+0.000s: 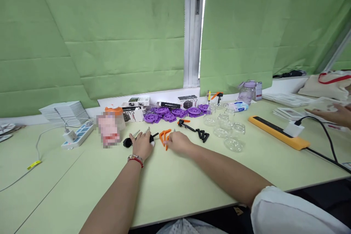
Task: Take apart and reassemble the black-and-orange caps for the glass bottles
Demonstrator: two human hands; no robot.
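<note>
My left hand [143, 144] lies palm down with its fingers spread over several small black parts [127, 142] and thin metal rods [136, 133]. A black stick-like piece [155, 135] pokes out on its right. My right hand [179, 142] has its fingers curled in at the orange angled plastic pieces [161, 138]; its fingertips close on one of them, partly hidden. Just behind that hand lies a black part with an orange lever [185, 124]. To its right are several black L-shaped pieces [202, 134].
Purple openwork discs [168, 116] and printed boxes [188, 101] line the back. Clear containers [234, 144] stand right of centre, before an orange power strip [274, 131]. A white power strip [79, 137] and blurred pink item [108, 129] are left. Another person's hand [333, 115] shows far right.
</note>
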